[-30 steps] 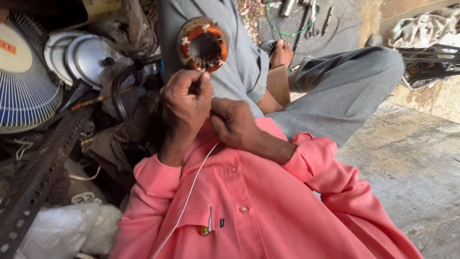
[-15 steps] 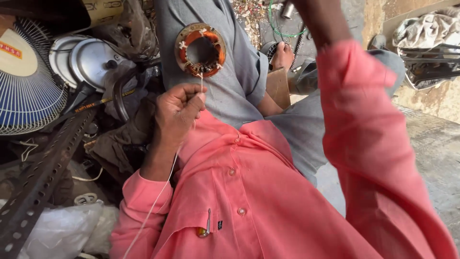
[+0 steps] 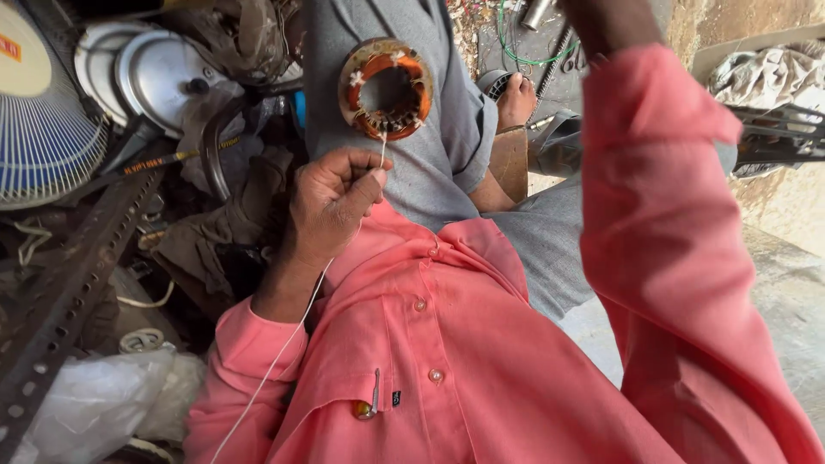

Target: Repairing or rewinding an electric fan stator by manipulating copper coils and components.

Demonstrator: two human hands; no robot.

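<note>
- My left hand (image 3: 331,202) pinches a thin white thread (image 3: 284,352) between thumb and forefinger; limp and light, I'd grip it close to the winding.
- It runs up to the copper-wound stator ring (image 3: 387,88), top centre: heavy, rigid, with delicate wire.
- My right arm (image 3: 662,215) is raised; its fingers are out of frame.
- A white-and-blue fan guard (image 3: 39,129) with a round label sits upper left.

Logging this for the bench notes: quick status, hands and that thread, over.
Left hand pinching the white thread just below the orange-wound coil ring. Right hand raised out of frame, only the pink sleeve shows. Nothing across the thread.
</note>
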